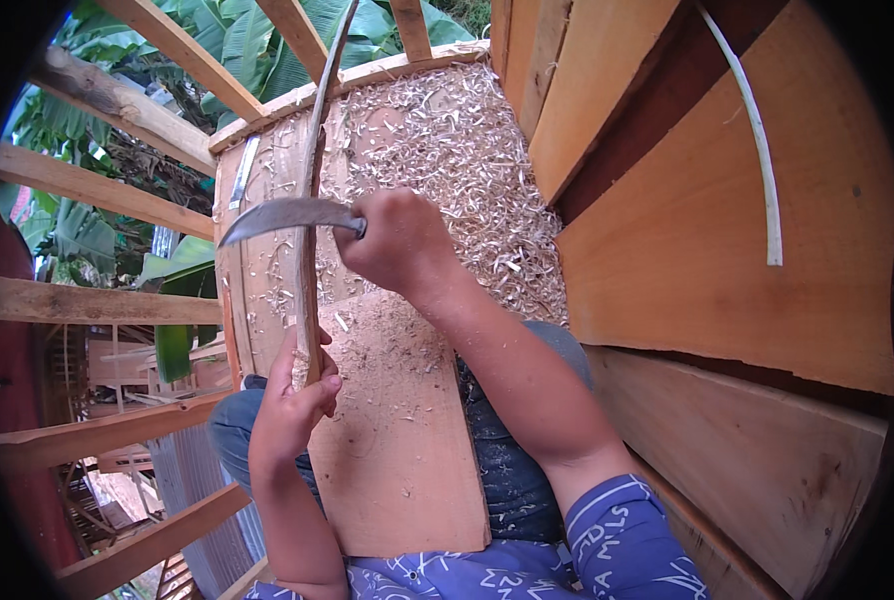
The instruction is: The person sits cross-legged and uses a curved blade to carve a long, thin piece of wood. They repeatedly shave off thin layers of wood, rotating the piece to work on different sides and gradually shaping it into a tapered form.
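Observation:
My left hand [292,400] grips the near end of a long, thin, curved wooden strip [309,190] that runs away from me toward the top of the view. My right hand [397,240] holds the handle of a curved-bladed knife [282,217]. Its grey blade lies across the strip, pointing left. A flat wooden board [407,450] rests on my lap under both hands, dusted with shavings.
Wood shavings [457,150] cover the plank floor ahead. Wide wooden planks [727,230] form a wall on the right, with a thin pale strip [762,150] leaning on them. An open wooden railing [97,300] stands on the left, green leaves beyond it.

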Demonstrator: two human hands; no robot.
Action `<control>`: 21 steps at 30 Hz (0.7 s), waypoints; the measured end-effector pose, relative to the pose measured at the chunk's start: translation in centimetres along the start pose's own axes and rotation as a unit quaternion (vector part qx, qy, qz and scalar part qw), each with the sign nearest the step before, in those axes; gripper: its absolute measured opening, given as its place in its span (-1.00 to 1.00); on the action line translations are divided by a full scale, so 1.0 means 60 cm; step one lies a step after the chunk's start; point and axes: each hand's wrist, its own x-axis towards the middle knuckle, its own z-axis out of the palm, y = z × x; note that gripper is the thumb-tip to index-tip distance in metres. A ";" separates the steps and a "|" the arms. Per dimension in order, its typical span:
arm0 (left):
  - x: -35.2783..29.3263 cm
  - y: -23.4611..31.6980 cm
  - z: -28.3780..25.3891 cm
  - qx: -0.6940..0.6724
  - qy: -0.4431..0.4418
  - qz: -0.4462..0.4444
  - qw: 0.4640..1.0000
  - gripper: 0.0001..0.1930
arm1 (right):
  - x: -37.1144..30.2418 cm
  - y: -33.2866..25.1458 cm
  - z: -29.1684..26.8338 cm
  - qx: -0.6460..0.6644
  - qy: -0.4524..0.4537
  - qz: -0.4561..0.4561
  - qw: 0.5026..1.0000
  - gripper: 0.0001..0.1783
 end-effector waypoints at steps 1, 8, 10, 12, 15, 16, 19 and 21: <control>-0.004 0.006 0.012 0.011 -0.004 0.002 1.000 -0.53 | -0.006 -0.006 -0.006 -0.023 0.018 -0.052 0.998 -0.77; -0.036 -0.013 0.006 0.026 0.022 -0.006 0.999 -0.53 | 0.041 0.104 0.038 -0.002 0.025 0.136 0.990 -0.71; -0.046 -0.015 -0.001 -0.001 0.007 0.004 1.000 -0.54 | 0.051 0.127 0.000 -0.008 0.050 0.174 0.983 -0.68; -0.059 -0.016 -0.014 -0.011 0.003 0.006 1.000 -0.55 | 0.043 0.067 -0.054 0.026 0.043 0.177 0.983 -0.69; -0.051 -0.025 -0.024 0.020 -0.021 -0.018 0.999 -0.58 | 0.032 0.043 -0.064 0.011 0.067 0.135 0.989 -0.69; -0.050 -0.028 -0.027 0.007 -0.039 -0.025 0.999 -0.59 | 0.025 0.032 -0.055 0.030 0.071 0.123 0.989 -0.69; -0.046 -0.051 -0.024 -0.009 -0.058 0.009 0.998 -0.58 | -0.002 -0.003 -0.025 0.027 0.054 0.039 0.997 -0.70; -0.044 -0.058 -0.029 -0.004 -0.104 0.024 0.994 -0.59 | -0.025 -0.017 -0.016 0.008 0.035 -0.005 0.999 -0.73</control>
